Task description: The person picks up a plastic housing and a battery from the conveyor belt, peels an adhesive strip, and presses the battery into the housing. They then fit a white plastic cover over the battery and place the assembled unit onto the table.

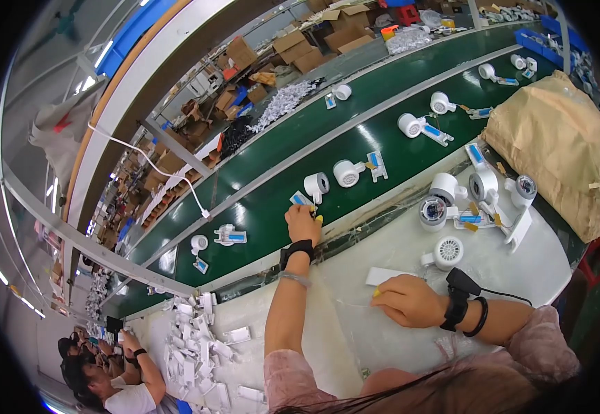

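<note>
My left hand (pixel 302 224) reaches onto the green conveyor belt, fingers curled at the battery end of a small white handheld fan unit (pixel 317 184) with a blue cell (pixel 298 199). The fingers hide part of that end. Over the worktable, my right hand (pixel 405 301) is closed, thumb and fingertips together; whatever is in them cannot be made out. Just beyond it lies a flat white plastic casing (pixel 387 277). A white fan head (pixel 447 253) with a round grille lies farther off, near several part-assembled fans (pixel 478 188) with open casings.
More fan units (pixel 347 173) sit spaced along the belt. A heap of white plastic casings (pixel 193 345) covers the table's left side. A brown paper bag (pixel 555 148) stands at the right. A metal rail (pixel 327 154) divides the belt. Other people (pixel 110 386) work at the lower left.
</note>
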{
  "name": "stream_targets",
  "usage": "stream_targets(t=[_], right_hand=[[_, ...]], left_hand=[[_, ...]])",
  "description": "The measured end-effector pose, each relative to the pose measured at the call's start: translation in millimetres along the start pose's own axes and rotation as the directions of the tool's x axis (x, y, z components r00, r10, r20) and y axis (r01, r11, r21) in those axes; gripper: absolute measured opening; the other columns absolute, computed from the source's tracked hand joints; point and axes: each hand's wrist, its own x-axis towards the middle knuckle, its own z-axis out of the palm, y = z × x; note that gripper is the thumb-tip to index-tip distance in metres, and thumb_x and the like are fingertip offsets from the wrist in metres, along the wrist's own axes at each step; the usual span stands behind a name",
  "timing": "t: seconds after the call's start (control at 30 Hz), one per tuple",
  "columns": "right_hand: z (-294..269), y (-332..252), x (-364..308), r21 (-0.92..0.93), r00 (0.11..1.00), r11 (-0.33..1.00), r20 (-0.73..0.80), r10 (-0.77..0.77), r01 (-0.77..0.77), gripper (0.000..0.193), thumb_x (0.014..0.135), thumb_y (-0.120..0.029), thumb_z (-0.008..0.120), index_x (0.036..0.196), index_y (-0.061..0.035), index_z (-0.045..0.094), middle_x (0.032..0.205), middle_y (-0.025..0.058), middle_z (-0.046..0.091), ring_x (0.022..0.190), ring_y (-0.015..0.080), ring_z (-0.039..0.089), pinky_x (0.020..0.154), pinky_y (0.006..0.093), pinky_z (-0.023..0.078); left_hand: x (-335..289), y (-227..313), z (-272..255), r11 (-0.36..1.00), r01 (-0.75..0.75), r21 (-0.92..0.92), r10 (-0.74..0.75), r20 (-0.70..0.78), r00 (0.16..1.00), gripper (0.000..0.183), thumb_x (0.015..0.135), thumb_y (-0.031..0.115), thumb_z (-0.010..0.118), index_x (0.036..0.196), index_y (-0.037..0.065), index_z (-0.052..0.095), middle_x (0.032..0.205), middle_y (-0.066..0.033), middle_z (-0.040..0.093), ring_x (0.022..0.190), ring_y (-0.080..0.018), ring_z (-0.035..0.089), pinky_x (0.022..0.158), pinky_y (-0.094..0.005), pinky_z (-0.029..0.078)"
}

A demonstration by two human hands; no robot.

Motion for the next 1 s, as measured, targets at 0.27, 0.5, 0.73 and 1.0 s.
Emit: stream_targets(t=[0.27, 0.5, 0.73, 1.0], right_hand=[[0, 3, -4, 0.039, 0.998, 0.998, 0.037, 0.055, -0.056, 0.019, 0.076, -0.008, 0.063, 0.094, -0.0086, 0.063, 0.092, 0.0069, 0.061, 0.083, 0.0264, 0.059, 0.071, 0.0369, 0.047], [-2, 3, -2, -0.014, 0.989, 0.989, -0.032, 0.145, -0.146, 0.034, 0.078, -0.010, 0.066, 0.112, -0.0096, 0.060, 0.109, 0.0116, 0.058, 0.100, 0.0293, 0.057, 0.084, 0.0386, 0.045], [-3, -4, 7, 0.069, 0.963, 0.971, -0.126, 0.237, -0.230, 0.046, 0.083, -0.015, 0.061, 0.127, -0.0081, 0.048, 0.112, 0.0136, 0.056, 0.105, 0.0348, 0.054, 0.101, 0.0437, 0.035], [-17, -4, 3, 0.309, 0.897, 0.852, 0.273, 0.347, -0.423, 0.026, 0.090, -0.017, 0.057, 0.114, -0.0061, 0.056, 0.087, 0.0055, 0.065, 0.087, 0.0210, 0.060, 0.087, 0.0357, 0.045]], left_hand=[[14, -23, -1, 0.989, -0.043, -0.140, 0.033, -0.075, 0.997, 0.016, 0.076, 0.009, 0.066, 0.092, 0.007, 0.068, 0.102, -0.0136, 0.061, 0.102, -0.0341, 0.053, 0.089, -0.0422, 0.043], [-50, 27, -66, 0.705, -0.099, -0.702, 0.158, 0.019, 0.987, 0.012, 0.086, 0.004, 0.057, 0.098, 0.002, 0.060, 0.083, -0.0070, 0.063, 0.078, -0.0122, 0.060, 0.073, -0.0262, 0.048], [-144, 91, -137, 0.661, 0.207, -0.721, 0.312, 0.515, 0.798, 0.019, 0.086, 0.000, 0.054, 0.104, 0.000, 0.059, 0.089, -0.0030, 0.061, 0.078, -0.0088, 0.056, 0.069, -0.0225, 0.045], [-169, 88, -127, -0.121, 0.877, -0.465, 0.324, 0.817, 0.477, 0.027, 0.088, 0.007, 0.057, 0.114, 0.000, 0.056, 0.101, -0.0057, 0.062, 0.090, -0.0129, 0.059, 0.080, -0.0261, 0.049]])
